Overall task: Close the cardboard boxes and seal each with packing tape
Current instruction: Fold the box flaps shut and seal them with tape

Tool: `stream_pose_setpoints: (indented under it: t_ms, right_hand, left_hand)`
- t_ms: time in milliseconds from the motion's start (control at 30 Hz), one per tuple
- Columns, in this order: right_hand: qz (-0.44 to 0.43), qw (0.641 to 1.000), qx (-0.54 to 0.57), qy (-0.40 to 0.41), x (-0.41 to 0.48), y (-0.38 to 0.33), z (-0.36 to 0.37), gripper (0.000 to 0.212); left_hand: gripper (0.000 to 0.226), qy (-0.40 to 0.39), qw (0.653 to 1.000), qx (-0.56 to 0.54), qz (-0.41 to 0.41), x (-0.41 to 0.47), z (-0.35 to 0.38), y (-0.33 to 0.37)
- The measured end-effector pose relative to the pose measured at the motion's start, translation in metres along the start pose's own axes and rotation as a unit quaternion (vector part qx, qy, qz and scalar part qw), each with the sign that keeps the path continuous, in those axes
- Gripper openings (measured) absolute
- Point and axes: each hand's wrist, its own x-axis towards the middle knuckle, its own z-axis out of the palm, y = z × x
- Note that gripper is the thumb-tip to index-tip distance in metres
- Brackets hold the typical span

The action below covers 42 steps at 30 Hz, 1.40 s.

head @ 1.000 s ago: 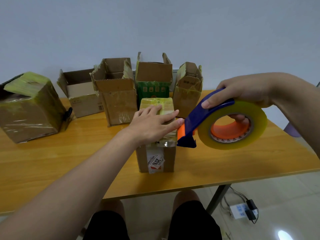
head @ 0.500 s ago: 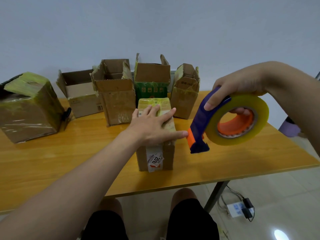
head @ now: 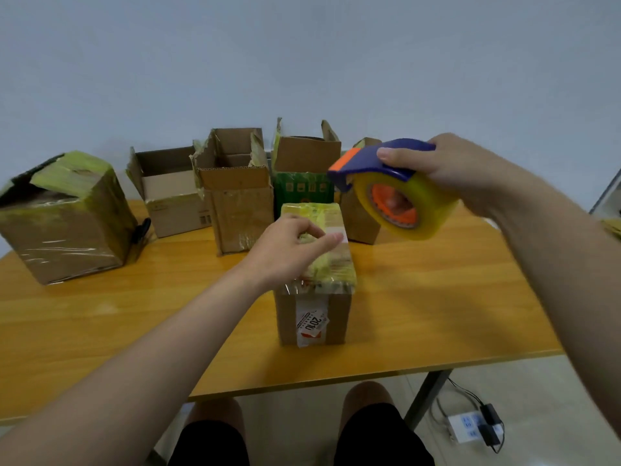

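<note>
Left hand (head: 289, 250) rests, fingers curled, atop one small taped brown cardboard box (head: 316, 317) near the front of the wooden table (head: 134, 314); whether it pinches anything cannot be told. Right hand (head: 460, 173) grips one blue-and-orange tape dispenser (head: 396, 196) above. Six boxes (head: 235, 210) total; red-and-white label (head: 312, 326) reads "2010".

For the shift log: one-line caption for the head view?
Left hand rests on the taped small box; right hand holds the tape dispenser raised, open boxes behind.

You're wearing black shorts (head: 383, 438) (bare knees (head: 368, 396) just past the hems); behind left hand (head: 285, 250) and right hand (head: 460, 169), your forearms (head: 174, 348) are bare.
</note>
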Motion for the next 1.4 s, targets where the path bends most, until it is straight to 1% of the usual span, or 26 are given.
stream_pose_setpoints:
  t_ms: [33, 67, 100, 200, 233, 300, 367, 467, 500, 567, 667, 800, 867, 933, 1033, 1067, 1100, 1167, 1200, 1267, 1333, 1367, 1400]
  right_hand:
    - [-0.002, 0.998, 0.055, 0.013, 0.002, 0.004, 0.015, 0.050]
    - [-0.006, 0.994, 0.110, 0.026, 0.003, 0.008, 0.031, 0.046]
    - [-0.011, 0.986, 0.159, 0.046, 0.005, 0.012, 0.048, 0.042]
    - [-0.042, 0.954, 0.276, 0.111, 0.011, 0.018, 0.093, 0.035]
    - [-0.056, 0.942, 0.309, 0.120, 0.013, 0.017, 0.105, 0.033]
    - [-0.073, 0.924, 0.353, 0.127, 0.018, 0.015, 0.123, 0.032]
    - [-0.087, 0.912, 0.382, 0.123, 0.022, 0.012, 0.137, 0.030]
    - [-0.102, 0.910, 0.393, 0.090, 0.022, 0.013, 0.147, 0.018]
    - [-0.106, 0.908, 0.399, 0.076, 0.023, 0.014, 0.148, 0.015]
    - [-0.110, 0.901, 0.415, 0.058, 0.024, 0.016, 0.148, 0.014]
    - [-0.108, 0.902, 0.413, 0.061, 0.029, 0.020, 0.150, 0.019]
    - [-0.104, 0.897, 0.425, 0.066, 0.033, 0.025, 0.153, 0.041]
    - [-0.101, 0.899, 0.421, 0.065, 0.033, 0.025, 0.153, 0.044]
    - [-0.103, 0.901, 0.417, 0.062, 0.032, 0.026, 0.153, 0.035]
    - [-0.103, 0.900, 0.418, 0.064, 0.031, 0.026, 0.151, 0.020]
    - [-0.101, 0.901, 0.418, 0.063, 0.031, 0.026, 0.150, 0.018]
    - [-0.099, 0.902, 0.417, 0.062, 0.031, 0.026, 0.150, 0.018]
    - [-0.096, 0.900, 0.420, 0.067, 0.031, 0.026, 0.150, 0.020]
    - [-0.093, 0.898, 0.425, 0.069, 0.032, 0.027, 0.151, 0.021]
    - [-0.091, 0.897, 0.427, 0.069, 0.032, 0.027, 0.152, 0.027]
    - [-0.090, 0.899, 0.423, 0.069, 0.032, 0.026, 0.153, 0.038]
    - [-0.090, 0.900, 0.421, 0.067, 0.032, 0.026, 0.153, 0.040]
    - [-0.090, 0.900, 0.421, 0.066, 0.032, 0.026, 0.153, 0.038]
  left_hand:
    - [0.053, -0.017, 1.000, -0.007, 0.005, -0.003, -0.003, -0.003]
    - [0.058, -0.017, 1.000, -0.014, 0.010, -0.005, -0.004, -0.007]
    - [0.060, 0.006, 1.000, -0.016, 0.022, -0.008, -0.004, -0.011]
    - [0.053, 0.127, 0.987, 0.011, 0.100, -0.015, 0.001, -0.024]
    - [0.052, 0.142, 0.982, 0.025, 0.125, -0.018, 0.001, -0.025]
    - [0.054, 0.120, 0.977, 0.076, 0.160, -0.021, -0.001, -0.025]
    - [0.059, 0.079, 0.977, 0.112, 0.163, -0.020, -0.008, -0.025]
    - [0.055, 0.031, 0.983, 0.070, 0.167, -0.017, -0.014, -0.034]
    - [0.051, 0.027, 0.982, 0.051, 0.179, -0.017, -0.013, -0.039]
    - [0.046, 0.032, 0.976, 0.039, 0.213, -0.020, -0.010, -0.047]
    - [0.046, 0.050, 0.961, 0.068, 0.263, -0.021, -0.005, -0.055]
    - [0.049, 0.057, 0.935, 0.160, 0.312, -0.025, -0.003, -0.060]
    - [0.049, 0.056, 0.923, 0.195, 0.326, -0.029, -0.003, -0.062]
    - [0.050, 0.050, 0.924, 0.207, 0.317, -0.033, -0.005, -0.058]
    - [0.055, 0.060, 0.942, 0.205, 0.258, -0.034, -0.005, -0.037]
    - [0.052, 0.073, 0.944, 0.196, 0.255, -0.033, -0.002, -0.029]
    - [0.043, 0.082, 0.943, 0.181, 0.266, -0.032, 0.001, -0.024]
    - [0.023, 0.082, 0.935, 0.149, 0.311, -0.032, 0.009, -0.021]
    - [0.019, 0.080, 0.935, 0.137, 0.317, -0.033, 0.012, -0.022]
    - [0.019, 0.084, 0.943, 0.132, 0.294, -0.034, 0.015, -0.020]
    - [0.027, 0.105, 0.948, 0.148, 0.263, -0.034, 0.018, -0.012]
    - [0.030, 0.118, 0.947, 0.154, 0.256, -0.033, 0.021, -0.008]
    - [0.030, 0.128, 0.946, 0.155, 0.255, -0.032, 0.024, -0.005]
